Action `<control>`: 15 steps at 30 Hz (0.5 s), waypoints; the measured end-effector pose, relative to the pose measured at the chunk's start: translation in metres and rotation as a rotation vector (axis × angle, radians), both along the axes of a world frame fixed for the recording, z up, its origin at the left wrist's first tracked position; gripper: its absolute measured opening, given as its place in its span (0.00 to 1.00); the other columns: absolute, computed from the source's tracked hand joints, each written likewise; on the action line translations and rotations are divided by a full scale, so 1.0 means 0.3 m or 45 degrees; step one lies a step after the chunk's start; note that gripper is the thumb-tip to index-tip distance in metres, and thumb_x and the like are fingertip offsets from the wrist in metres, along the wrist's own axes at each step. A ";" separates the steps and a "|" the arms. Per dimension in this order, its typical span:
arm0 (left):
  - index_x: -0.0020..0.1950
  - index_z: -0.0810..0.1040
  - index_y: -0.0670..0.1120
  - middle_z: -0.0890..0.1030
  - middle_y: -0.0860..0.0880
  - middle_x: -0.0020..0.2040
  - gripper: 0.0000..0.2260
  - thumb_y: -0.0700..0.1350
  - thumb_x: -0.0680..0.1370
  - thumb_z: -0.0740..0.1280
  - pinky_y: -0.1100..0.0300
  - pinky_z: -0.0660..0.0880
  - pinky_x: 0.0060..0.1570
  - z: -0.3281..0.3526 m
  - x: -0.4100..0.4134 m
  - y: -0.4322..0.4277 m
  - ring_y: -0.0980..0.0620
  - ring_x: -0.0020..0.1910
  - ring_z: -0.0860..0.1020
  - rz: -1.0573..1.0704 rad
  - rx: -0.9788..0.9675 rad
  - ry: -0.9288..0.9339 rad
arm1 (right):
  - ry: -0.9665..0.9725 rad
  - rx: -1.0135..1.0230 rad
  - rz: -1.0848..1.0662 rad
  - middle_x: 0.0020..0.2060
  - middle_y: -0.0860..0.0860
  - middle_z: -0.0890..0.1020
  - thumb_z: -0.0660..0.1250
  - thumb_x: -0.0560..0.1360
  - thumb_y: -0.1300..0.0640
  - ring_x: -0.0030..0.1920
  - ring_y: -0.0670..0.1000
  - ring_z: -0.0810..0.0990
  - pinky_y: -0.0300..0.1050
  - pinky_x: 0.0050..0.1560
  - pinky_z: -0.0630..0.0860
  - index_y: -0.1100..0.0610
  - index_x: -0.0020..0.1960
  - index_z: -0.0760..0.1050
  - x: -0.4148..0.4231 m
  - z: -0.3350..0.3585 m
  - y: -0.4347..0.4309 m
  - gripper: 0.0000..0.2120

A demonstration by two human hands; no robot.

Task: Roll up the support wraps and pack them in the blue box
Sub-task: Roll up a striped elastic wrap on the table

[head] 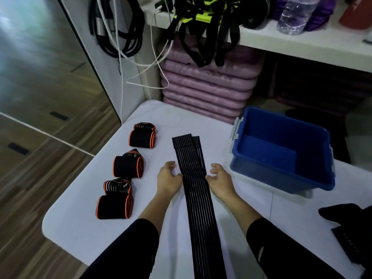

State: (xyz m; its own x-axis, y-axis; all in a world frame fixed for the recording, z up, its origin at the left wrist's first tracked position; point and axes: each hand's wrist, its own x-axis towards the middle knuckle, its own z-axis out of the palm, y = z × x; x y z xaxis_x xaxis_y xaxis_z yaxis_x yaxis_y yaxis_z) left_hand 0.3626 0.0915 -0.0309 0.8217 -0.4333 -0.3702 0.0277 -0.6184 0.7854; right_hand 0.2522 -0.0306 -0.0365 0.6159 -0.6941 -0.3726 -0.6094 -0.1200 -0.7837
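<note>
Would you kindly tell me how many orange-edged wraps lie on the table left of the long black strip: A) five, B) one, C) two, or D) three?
D: three orange-edged wraps lie in a row on the table, left of the long black strip.

Gym or yoga-studio storage corner.
Behind the white table (80, 218), stacked pink pads (207, 87) under a white shelf (281, 43) hung with black-and-lime straps (199, 21); left of the table, wood-plank floor (40, 178) and coiled cables (116, 33).
</note>
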 end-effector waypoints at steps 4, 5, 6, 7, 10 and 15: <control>0.72 0.62 0.44 0.70 0.45 0.69 0.27 0.40 0.75 0.66 0.58 0.67 0.62 0.002 0.101 -0.077 0.46 0.64 0.72 0.026 -0.013 0.037 | -0.039 0.059 0.004 0.67 0.55 0.70 0.61 0.78 0.62 0.62 0.55 0.73 0.46 0.63 0.70 0.56 0.72 0.59 0.103 -0.002 -0.046 0.25; 0.73 0.62 0.44 0.69 0.45 0.70 0.27 0.39 0.75 0.66 0.58 0.66 0.62 0.005 0.121 -0.095 0.46 0.64 0.71 0.022 -0.014 0.033 | -0.046 0.067 0.011 0.68 0.55 0.69 0.61 0.78 0.62 0.64 0.55 0.72 0.47 0.64 0.69 0.56 0.73 0.58 0.128 -0.003 -0.059 0.25; 0.72 0.62 0.43 0.69 0.45 0.70 0.27 0.39 0.75 0.66 0.58 0.66 0.61 0.006 0.140 -0.111 0.46 0.65 0.71 0.016 -0.017 0.032 | -0.055 0.077 0.017 0.69 0.54 0.68 0.61 0.78 0.61 0.65 0.55 0.71 0.47 0.65 0.68 0.55 0.73 0.57 0.153 -0.003 -0.072 0.26; 0.71 0.64 0.43 0.70 0.46 0.69 0.26 0.38 0.75 0.66 0.59 0.67 0.60 0.006 0.158 -0.127 0.45 0.64 0.72 0.011 -0.031 0.026 | -0.063 0.093 0.019 0.70 0.54 0.68 0.60 0.78 0.61 0.66 0.55 0.71 0.47 0.65 0.68 0.55 0.73 0.57 0.175 -0.003 -0.085 0.26; 0.69 0.67 0.43 0.73 0.47 0.66 0.23 0.37 0.74 0.66 0.59 0.69 0.60 0.009 0.201 -0.164 0.46 0.62 0.74 -0.004 -0.077 0.039 | -0.080 0.136 -0.003 0.70 0.54 0.66 0.61 0.77 0.62 0.67 0.55 0.69 0.48 0.66 0.68 0.54 0.74 0.56 0.235 -0.005 -0.118 0.27; 0.66 0.73 0.43 0.76 0.45 0.63 0.19 0.36 0.75 0.65 0.59 0.68 0.64 0.003 0.225 -0.206 0.47 0.63 0.74 -0.037 -0.084 0.088 | -0.129 0.204 -0.033 0.70 0.54 0.67 0.61 0.77 0.63 0.65 0.53 0.70 0.44 0.60 0.70 0.54 0.74 0.56 0.290 -0.018 -0.151 0.28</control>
State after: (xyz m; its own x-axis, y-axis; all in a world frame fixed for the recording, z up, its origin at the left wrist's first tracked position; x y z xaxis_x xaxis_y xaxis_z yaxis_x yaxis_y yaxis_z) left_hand 0.4302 0.0298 -0.0300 0.7817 -0.4822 -0.3955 0.0660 -0.5666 0.8214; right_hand 0.3390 -0.0761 -0.0418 0.6385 -0.6469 -0.4169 -0.5278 0.0262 -0.8490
